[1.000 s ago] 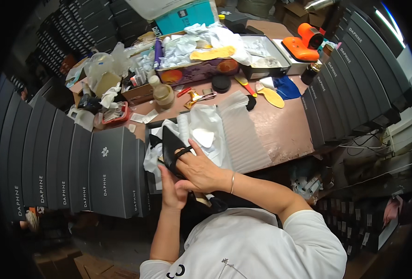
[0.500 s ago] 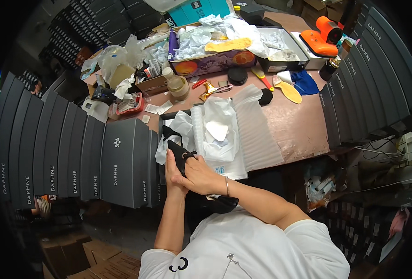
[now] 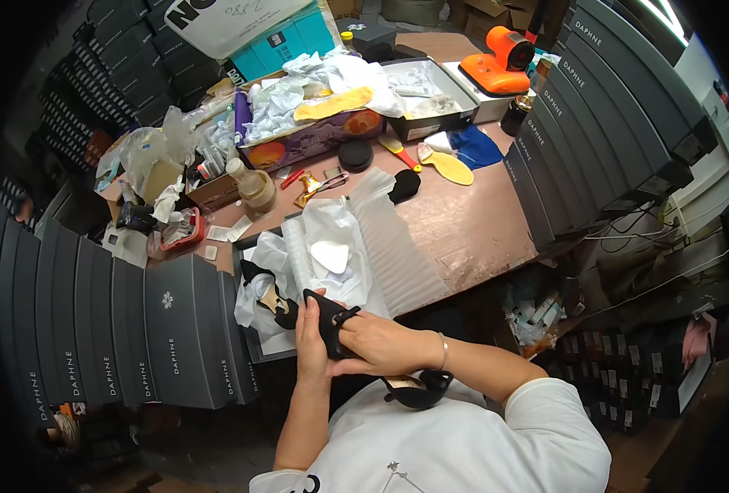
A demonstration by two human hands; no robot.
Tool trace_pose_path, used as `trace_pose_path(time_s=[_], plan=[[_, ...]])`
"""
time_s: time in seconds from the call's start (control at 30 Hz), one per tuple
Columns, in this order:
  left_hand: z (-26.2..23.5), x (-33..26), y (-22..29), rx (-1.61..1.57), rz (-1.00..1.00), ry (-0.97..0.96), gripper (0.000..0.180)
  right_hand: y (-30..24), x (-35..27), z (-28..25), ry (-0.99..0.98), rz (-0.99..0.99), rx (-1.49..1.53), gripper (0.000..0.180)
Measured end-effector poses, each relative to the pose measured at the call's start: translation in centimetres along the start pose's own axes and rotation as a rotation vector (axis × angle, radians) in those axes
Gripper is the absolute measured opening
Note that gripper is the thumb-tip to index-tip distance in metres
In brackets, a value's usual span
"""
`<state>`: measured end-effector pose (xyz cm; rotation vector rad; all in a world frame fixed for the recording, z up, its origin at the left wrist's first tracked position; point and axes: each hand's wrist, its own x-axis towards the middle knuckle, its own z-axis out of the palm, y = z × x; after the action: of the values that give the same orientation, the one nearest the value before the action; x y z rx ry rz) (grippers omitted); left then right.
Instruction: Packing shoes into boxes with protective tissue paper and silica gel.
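Both my hands are closed around a black pointed shoe (image 3: 324,323) with a small bow, held in front of my body at the near edge of an open shoe box. My left hand (image 3: 310,345) supports the shoe's left side. Across its upper lies my right hand (image 3: 377,341), whose fingertips are partly hidden. The shoe's back part (image 3: 420,391) shows below my right wrist, close to my white shirt. A second black shoe (image 3: 281,306) with a beige inside rests in white tissue paper (image 3: 253,255) in the box. Beside it lie a bubble-wrap roll (image 3: 296,255) and a white rounded pad (image 3: 330,256).
Stacked dark shoe boxes (image 3: 185,329) stand at left, with another leaning stack (image 3: 603,123) at right. A foam sheet (image 3: 401,255) spreads over the table (image 3: 488,238). Behind are a bottle (image 3: 253,187), a brush (image 3: 400,153), a yellow insole (image 3: 448,168) and a paper-filled carton (image 3: 311,145).
My hands have drawn the held shoe back from the box, toward my body. The other shoe in the tissue now shows more fully. The whole view has shifted.
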<state>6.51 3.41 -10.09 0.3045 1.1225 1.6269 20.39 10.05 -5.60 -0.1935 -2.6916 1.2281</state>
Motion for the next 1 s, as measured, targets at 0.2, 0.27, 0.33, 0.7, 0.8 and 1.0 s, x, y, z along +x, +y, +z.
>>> trace_pose_path(time_s=[0.2, 0.27, 0.33, 0.7, 0.8, 1.0], plan=[[-0.7, 0.9, 2.1, 0.038, 0.052, -0.028, 0.038, 0.1, -2.2, -0.5, 0.266, 0.019, -0.269, 0.038], [-0.9, 1.6, 2.8, 0.046, 0.057, -0.058, 0.037, 0.0, -1.3, 0.5, 0.346, 0.018, -0.325, 0.040], [-1.6, 1.7, 2.7, 0.044, 0.029, -0.061, 0.037, -0.3, -0.9, 1.1, 0.375, 0.075, -0.342, 0.035], [-2.0, 0.5, 1.9, 0.098, 0.096, 0.053, 0.038, 5.2, 5.7, 7.7, 0.466, 0.197, -0.338, 0.034], [-2.5, -0.2, 1.7, 0.068, 0.087, 0.045, 0.039, 3.6, 5.6, 6.6, 0.345, 0.223, -0.295, 0.038], [-2.1, 0.0, 1.2, 0.011, 0.074, -0.075, 0.034, 2.3, 2.4, 6.8, 0.398, 0.350, 0.014, 0.028]])
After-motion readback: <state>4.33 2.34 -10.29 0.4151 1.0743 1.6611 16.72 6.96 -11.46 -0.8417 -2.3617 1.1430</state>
